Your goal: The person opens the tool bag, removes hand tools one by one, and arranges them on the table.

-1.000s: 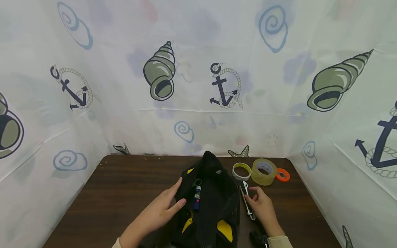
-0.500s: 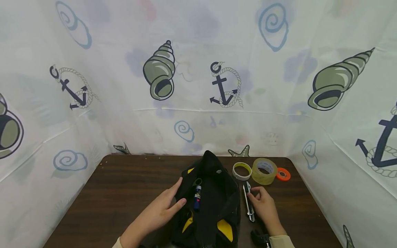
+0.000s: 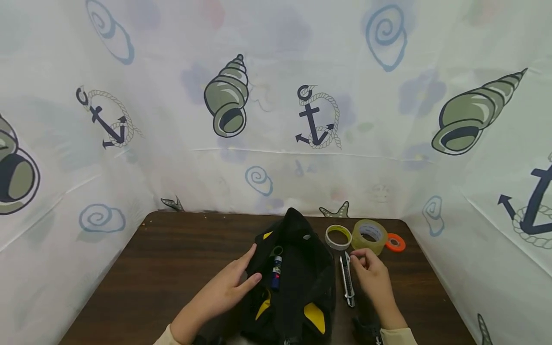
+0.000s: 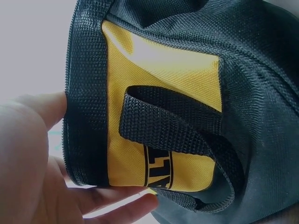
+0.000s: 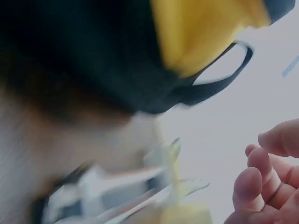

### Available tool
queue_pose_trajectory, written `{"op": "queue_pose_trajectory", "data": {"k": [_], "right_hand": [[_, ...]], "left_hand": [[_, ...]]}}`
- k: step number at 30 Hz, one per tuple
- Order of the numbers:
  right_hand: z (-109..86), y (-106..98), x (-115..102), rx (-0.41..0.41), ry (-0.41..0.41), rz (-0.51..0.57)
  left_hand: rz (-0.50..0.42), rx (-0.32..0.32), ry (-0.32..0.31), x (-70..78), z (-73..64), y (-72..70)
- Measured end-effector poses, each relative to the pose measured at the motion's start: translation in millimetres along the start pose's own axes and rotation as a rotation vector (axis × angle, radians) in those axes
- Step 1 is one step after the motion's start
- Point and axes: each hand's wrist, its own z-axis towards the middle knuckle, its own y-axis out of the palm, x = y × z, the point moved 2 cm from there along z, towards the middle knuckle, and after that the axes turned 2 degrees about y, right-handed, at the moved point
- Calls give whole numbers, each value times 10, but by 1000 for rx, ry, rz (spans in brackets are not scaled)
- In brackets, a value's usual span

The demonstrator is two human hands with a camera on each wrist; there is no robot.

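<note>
A black and yellow fabric tool bag [image 3: 315,268] stands at the front middle of the table with its top open. My left hand [image 3: 222,287] grips its left edge, thumb and fingers on opposite sides of the wall; the left wrist view shows a yellow panel [image 4: 187,168] with a black strap loop. A blue glue stick [image 3: 276,273] and a small green ring [image 3: 277,250] show within the bag. Right of the bag lies a utility knife [image 3: 347,282]. Beside it, my right hand [image 3: 374,278] has loosely curled fingers holding nothing; the right wrist view shows the knife [image 5: 117,193] blurred, apart from the fingertips.
Behind the knife sit a white tape roll [image 3: 338,247], a wide clear tape roll [image 3: 381,235] and an orange tape roll [image 3: 401,243]. The dark wooden table [image 3: 181,254] meets a patterned white cloth [image 3: 276,177] at the back and sides.
My right hand has let go of the utility knife and moved slightly right and away, towards the clear tape. The knife has shifted a little right of the bag. My left hand stays put.
</note>
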Motion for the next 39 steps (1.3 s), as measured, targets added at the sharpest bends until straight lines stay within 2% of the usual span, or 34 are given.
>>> {"op": "queue_pose_trajectory", "data": {"k": [4,7,12,17,22,26,32,39], "right_hand": [[-76,-121,-429,25,-133,12],[-174,-146,-759,-1,-209,58],[-340,-58,-1226,-164,-248,167],[-378,131,-1497,-379,-266,229],[-317,317,-1693,-577,-222,220],[-248,453,-1826,-668,-132,174],[-154,753,-1868,-715,-43,91],[-56,1174,-1608,-720,74,47]], "left_hand": [[-1,0,8,2,9,1],[2,-1,15,1,6,-5],[19,1,16,4,-14,-17],[20,14,15,23,-22,-23],[36,33,33,33,-25,-23],[37,40,34,26,-37,-28],[45,43,30,-14,-45,-48],[54,39,65,-10,-45,-74]]}}
